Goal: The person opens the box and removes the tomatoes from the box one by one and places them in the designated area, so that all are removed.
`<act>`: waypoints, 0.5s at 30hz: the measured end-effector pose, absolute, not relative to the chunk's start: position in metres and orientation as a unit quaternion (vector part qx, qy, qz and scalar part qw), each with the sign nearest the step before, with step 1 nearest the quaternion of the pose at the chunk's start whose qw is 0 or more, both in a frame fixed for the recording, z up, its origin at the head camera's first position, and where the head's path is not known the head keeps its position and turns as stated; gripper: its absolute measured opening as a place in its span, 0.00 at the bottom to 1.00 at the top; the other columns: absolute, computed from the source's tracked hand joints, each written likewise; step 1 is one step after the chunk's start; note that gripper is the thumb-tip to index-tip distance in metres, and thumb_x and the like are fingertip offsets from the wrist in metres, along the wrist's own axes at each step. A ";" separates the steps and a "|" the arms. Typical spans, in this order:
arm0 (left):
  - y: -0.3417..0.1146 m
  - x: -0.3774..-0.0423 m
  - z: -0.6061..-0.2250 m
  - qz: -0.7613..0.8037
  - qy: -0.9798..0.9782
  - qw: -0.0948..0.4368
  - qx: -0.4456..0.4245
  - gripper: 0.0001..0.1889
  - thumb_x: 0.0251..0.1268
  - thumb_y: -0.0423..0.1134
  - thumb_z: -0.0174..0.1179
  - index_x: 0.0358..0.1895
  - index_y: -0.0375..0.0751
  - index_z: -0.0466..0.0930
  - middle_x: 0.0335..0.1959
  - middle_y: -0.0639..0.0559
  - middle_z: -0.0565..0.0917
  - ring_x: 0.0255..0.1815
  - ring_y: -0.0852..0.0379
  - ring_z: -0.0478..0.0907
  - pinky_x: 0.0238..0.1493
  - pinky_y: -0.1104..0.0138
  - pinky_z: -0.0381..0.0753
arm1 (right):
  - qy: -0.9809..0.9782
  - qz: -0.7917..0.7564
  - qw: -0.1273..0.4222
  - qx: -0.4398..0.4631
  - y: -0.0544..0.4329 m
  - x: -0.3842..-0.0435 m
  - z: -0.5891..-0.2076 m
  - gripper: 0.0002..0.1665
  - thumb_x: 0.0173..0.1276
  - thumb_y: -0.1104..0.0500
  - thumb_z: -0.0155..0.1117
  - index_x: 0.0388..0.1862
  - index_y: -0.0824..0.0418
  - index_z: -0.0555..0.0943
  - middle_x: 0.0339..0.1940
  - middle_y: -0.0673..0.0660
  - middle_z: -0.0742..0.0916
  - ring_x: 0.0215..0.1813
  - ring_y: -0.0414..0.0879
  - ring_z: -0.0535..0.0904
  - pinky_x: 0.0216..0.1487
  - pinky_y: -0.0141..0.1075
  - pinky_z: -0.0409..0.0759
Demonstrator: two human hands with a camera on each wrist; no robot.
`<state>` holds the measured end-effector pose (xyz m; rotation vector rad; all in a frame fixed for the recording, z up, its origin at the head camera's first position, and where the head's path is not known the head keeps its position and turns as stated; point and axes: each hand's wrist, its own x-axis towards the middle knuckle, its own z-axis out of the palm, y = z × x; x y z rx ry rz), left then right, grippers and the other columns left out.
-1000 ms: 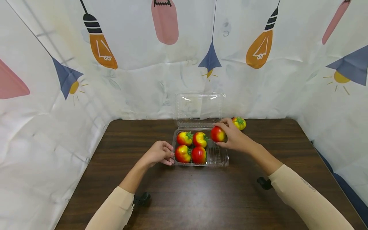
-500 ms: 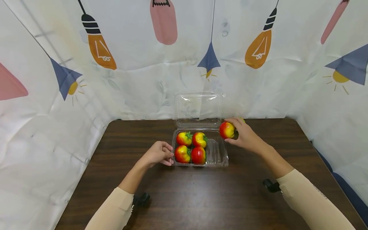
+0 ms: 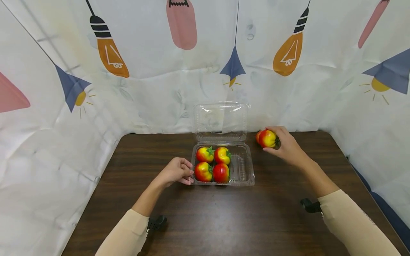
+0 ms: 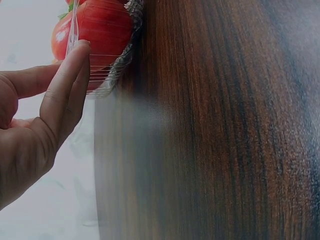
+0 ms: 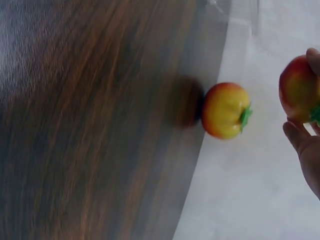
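Right hand: the thumb and fingers of the right hand (image 3: 288, 147) grip one fruit, out to the right of the clear box.
Held fruit: the held fruit (image 3: 268, 138) is red and yellow, well right of the box and a bit toward its back.
Left hand: the left hand (image 3: 176, 171) pinches the rim at the left side of the clear box (image 3: 238, 167).
Loose fruit: the loose fruit (image 5: 225, 111) has a green top and sits right of the box; the right wrist view shows a gap between it and the held one.
Fruits inside: four more fruits (image 3: 221, 173) sit in the box, two in back and two in front, in its left and middle parts.
Lid: the see-through lid (image 3: 209, 117) stands open at the back of the box.
Table: the brown table (image 3: 217, 220) is under the box.
Cloth: a white cloth (image 3: 153, 96) with lamp drawings hangs behind the box.
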<state>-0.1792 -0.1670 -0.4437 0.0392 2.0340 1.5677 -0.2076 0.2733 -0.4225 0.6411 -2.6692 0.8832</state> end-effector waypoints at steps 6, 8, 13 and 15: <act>-0.167 -0.179 -0.442 0.585 0.760 0.282 0.022 0.13 0.72 0.24 0.58 0.55 0.21 0.70 0.32 0.38 0.88 0.27 0.51 0.89 0.32 0.60 0.92 | -0.924 0.308 0.119 0.191 0.287 -0.212 -0.420 0.44 0.61 0.61 0.80 0.73 0.63 0.69 0.65 0.72 0.71 0.59 0.66 0.74 0.58 0.65 0.80; -0.166 -0.179 -0.442 0.584 0.760 0.282 0.022 0.13 0.72 0.24 0.58 0.55 0.21 0.70 0.32 0.38 0.88 0.27 0.51 0.89 0.32 0.60 0.92 | -0.926 0.304 0.118 0.189 0.291 -0.215 -0.419 0.45 0.61 0.61 0.80 0.74 0.63 0.69 0.65 0.72 0.70 0.59 0.67 0.73 0.58 0.66 0.79; -0.166 -0.178 -0.442 0.583 0.763 0.279 0.021 0.13 0.72 0.24 0.59 0.54 0.21 0.70 0.31 0.38 0.88 0.27 0.50 0.88 0.32 0.60 0.92 | -0.924 0.319 0.107 0.180 0.300 -0.220 -0.416 0.48 0.61 0.62 0.80 0.76 0.66 0.65 0.68 0.73 0.70 0.61 0.67 0.72 0.61 0.66 0.77; -0.167 -0.178 -0.442 0.581 0.764 0.279 0.021 0.13 0.72 0.24 0.59 0.54 0.21 0.71 0.31 0.39 0.88 0.27 0.50 0.89 0.32 0.60 0.92 | -0.924 0.329 0.099 0.169 0.303 -0.221 -0.416 0.49 0.62 0.62 0.80 0.76 0.67 0.63 0.70 0.73 0.70 0.62 0.67 0.71 0.62 0.65 0.76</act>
